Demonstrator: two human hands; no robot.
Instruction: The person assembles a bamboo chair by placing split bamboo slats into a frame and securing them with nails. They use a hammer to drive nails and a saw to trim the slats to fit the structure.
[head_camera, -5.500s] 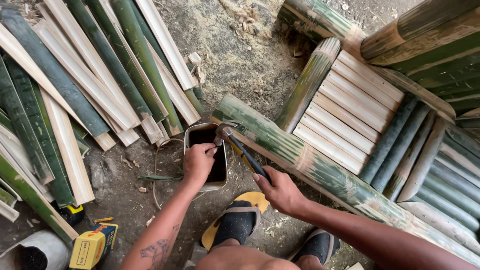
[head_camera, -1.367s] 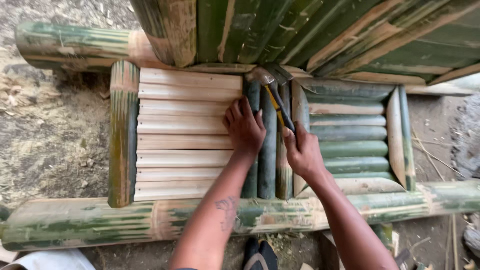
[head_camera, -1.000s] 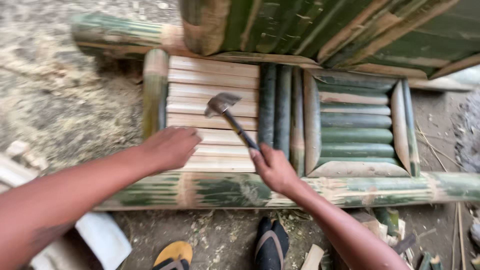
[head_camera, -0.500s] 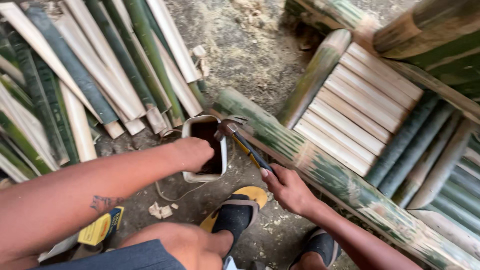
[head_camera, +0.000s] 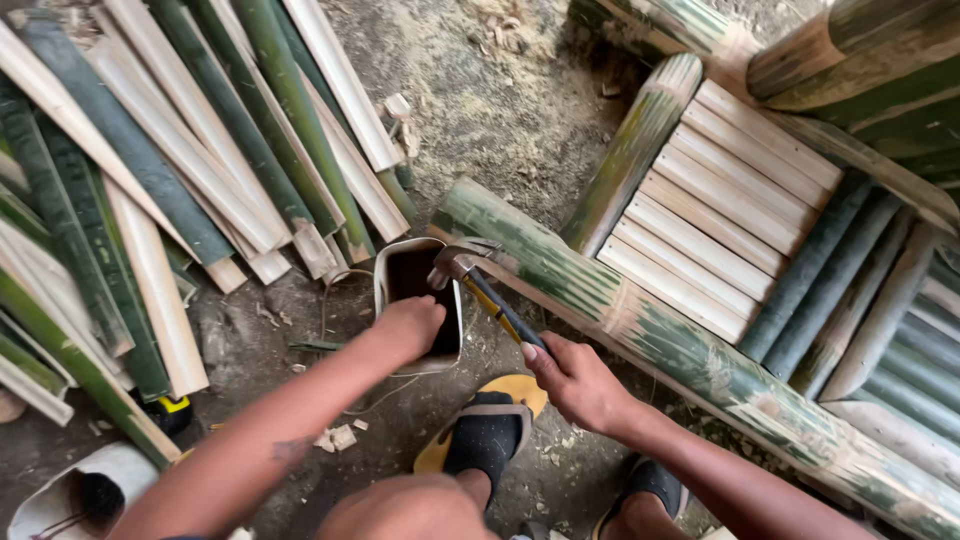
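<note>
Dirt ground (head_camera: 520, 110) bears bamboo slats (head_camera: 200, 170) and container (head_camera: 418, 300).

Bare dirt (head_camera: 500, 110) is lying open above the tin (head_camera: 392, 262), with split slats (head_camera: 200, 160) crowding its left and a bamboo pole (head_camera: 640, 320) blocking its right.

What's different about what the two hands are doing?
The left hand reaches down into the small square container, its fingers inside and out of sight. The right hand is closed around the hammer handle, holding its head over that container. The left arm comes from lower left, the right from lower right. Both are bare.
</note>
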